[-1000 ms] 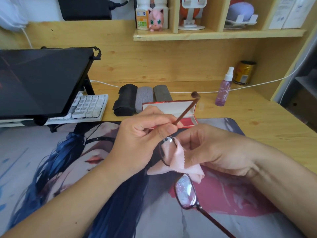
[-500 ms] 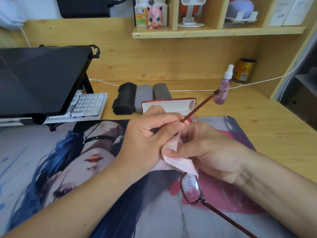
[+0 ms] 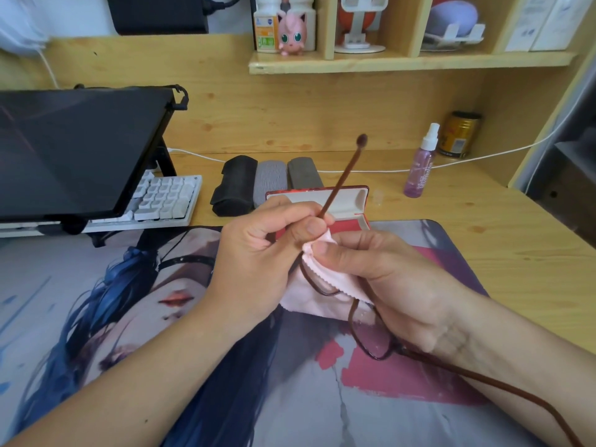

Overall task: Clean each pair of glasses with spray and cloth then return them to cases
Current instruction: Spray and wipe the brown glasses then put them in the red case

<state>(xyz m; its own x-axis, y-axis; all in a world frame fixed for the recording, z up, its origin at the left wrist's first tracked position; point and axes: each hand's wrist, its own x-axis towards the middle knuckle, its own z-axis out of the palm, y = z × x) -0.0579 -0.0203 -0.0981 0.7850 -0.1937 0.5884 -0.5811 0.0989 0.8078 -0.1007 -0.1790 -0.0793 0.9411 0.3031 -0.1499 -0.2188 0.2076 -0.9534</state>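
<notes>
Evidently the left hand [image 3: 254, 253] is gripping the glasses [image 3: 371, 337] steady; the right hand [image 3: 380, 279] is pinching the cloth [image 3: 322, 285] onto a lens.

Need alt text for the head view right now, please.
Left hand grips brown-framed glasses near one temple while right hand pinches a pink microfibre cloth over a lens. Behind: open red case, purple spray bottle.

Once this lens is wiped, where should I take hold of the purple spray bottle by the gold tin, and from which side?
Grip the spray bottle round its purple body below the white nozzle, coming from the front. It stands upright near the desk's back wall, with the gold tin behind-right, so the front side looks the most open approach.
</notes>
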